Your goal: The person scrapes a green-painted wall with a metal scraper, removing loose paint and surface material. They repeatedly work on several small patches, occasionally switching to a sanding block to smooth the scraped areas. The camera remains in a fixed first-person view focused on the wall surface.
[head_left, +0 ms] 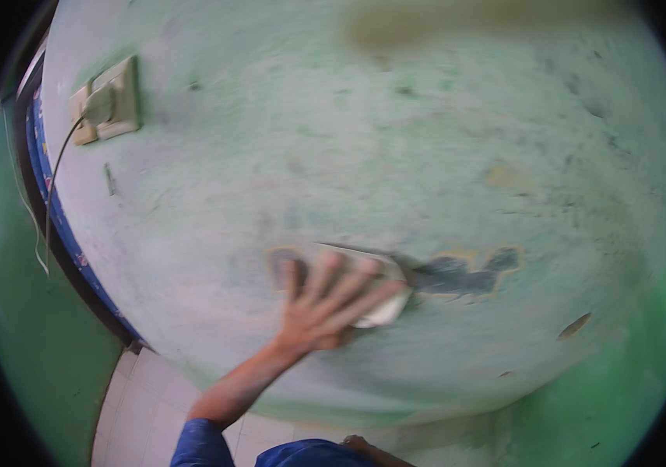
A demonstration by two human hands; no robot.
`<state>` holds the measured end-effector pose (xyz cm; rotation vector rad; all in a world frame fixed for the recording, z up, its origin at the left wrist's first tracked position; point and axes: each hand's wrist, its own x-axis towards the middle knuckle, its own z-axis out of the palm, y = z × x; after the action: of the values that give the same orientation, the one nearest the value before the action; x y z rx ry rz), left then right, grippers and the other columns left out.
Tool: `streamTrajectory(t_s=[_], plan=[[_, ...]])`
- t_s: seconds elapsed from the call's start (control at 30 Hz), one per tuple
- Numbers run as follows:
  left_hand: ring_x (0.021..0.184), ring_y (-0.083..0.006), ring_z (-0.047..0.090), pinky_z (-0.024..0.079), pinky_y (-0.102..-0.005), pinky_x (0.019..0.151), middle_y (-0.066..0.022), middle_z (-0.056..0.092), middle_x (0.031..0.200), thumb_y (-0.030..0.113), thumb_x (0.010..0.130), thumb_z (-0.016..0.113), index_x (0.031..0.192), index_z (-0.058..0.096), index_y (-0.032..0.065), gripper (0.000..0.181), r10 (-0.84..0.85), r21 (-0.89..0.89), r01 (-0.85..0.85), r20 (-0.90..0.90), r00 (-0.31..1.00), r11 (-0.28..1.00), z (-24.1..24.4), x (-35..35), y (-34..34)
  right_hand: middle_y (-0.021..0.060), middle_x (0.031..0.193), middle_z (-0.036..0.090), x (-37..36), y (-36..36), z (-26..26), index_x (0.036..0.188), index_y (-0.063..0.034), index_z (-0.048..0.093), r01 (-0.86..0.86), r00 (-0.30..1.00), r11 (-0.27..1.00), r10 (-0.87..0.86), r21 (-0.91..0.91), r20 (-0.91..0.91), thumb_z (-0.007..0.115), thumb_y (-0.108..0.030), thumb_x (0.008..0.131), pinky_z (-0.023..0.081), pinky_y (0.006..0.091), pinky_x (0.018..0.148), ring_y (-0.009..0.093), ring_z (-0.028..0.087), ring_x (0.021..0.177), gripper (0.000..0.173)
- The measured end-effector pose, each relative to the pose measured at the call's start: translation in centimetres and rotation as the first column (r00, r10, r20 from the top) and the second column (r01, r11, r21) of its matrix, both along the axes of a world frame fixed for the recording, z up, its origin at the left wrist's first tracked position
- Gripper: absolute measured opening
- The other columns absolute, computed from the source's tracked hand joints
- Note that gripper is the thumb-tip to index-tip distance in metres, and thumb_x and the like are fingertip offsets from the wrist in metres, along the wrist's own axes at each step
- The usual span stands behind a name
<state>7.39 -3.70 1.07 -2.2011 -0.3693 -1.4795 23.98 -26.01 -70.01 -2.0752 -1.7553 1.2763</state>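
My left hand [324, 303], slightly blurred, lies with spread fingers on a pale flat sheet [388, 309] and presses it against a green-and-white painted wall [333, 157]. The thumb side is partly hidden. Under and beside the sheet, a dark grey bare patch [461, 277] with a yellowish rim shows where paint is gone; part of it is covered by hand and sheet. Low in the view, near my blue shirt [309, 454], my right hand [357, 442] is small and partly hidden, away from the wall patch; whether it holds anything cannot be seen.
At upper left, a plug with a cable sits in a wall socket [119, 99]. A blue patterned curtain [84, 260] hangs in a doorway at left. Light floor tiles [152, 408] lie below. Holes and chips [575, 326] mark the wall. A blurred thing crosses the top edge.
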Motion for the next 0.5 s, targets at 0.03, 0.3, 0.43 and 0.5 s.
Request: streamTrajectory(t_s=[0.03, 0.3, 0.43, 0.5], plan=[[0.144, -0.0401, 0.014, -0.007, -0.0581, 0.112, -0.0139, 0.028, 0.154, 0.018, 0.087, 0.050, 0.140, 0.049, 0.0233, 0.054, -0.023, 0.112, 0.026, -0.030, 0.999, 0.993, 0.3, 0.0, 0.3, 0.0202, 0.104, 0.067, 1.0, 0.0, 1.7, 0.103, -0.0062, 0.068, 0.058, 0.998, 0.990, -0.062, 0.130, 0.029, 0.054, -0.045, 0.086, 0.049, 0.0468, 0.087, 0.038, 0.062, 0.101, 0.045], [0.144, -0.0392, 0.013, -0.004, -0.0595, 0.114, -0.0160, 0.025, 0.155, 0.024, 0.093, 0.045, 0.134, 0.055, 0.0179, 0.042, 0.087, 0.118, -0.096, 0.080, 0.993, 0.988, -6.6, 3.4, -0.2, 0.0145, 0.094, 0.059, 6.5, 0.4, 30.1, 0.088, -0.0036, 0.062, 0.085, 0.711, 0.085, -0.704, 0.993, -0.001, 0.063, -0.017, 0.079, 0.043, 0.0475, 0.081, 0.035, 0.056, 0.091, 0.016], [0.144, -0.0396, 0.013, -0.005, -0.0599, 0.114, -0.0182, 0.023, 0.155, 0.031, 0.096, 0.038, 0.136, 0.053, 0.0175, 0.045, 0.142, -0.003, -0.142, 0.116, 0.983, 0.990, -7.4, 4.2, -1.0, 0.0234, 0.121, 0.047, 10.4, 0.4, 44.2, 0.105, 0.0046, 0.057, -0.165, 0.614, -0.184, -0.788, 0.969, -0.045, 0.059, -0.019, 0.086, 0.030, 0.0542, 0.101, 0.039, 0.044, 0.114, 0.030], [0.145, -0.0401, 0.008, -0.005, -0.0592, 0.114, -0.0179, 0.021, 0.155, 0.029, 0.097, 0.035, 0.141, 0.046, 0.0111, 0.048, 0.230, -0.324, -0.081, 0.452, 0.862, 0.943, -7.5, 5.0, -1.3, 0.0279, 0.135, 0.037, 12.5, 0.7, 49.0, 0.119, 0.0085, 0.049, -0.198, 0.564, -0.269, -0.817, 0.943, -0.115, 0.053, -0.019, 0.091, 0.024, 0.0553, 0.107, 0.042, 0.036, 0.126, 0.040]])
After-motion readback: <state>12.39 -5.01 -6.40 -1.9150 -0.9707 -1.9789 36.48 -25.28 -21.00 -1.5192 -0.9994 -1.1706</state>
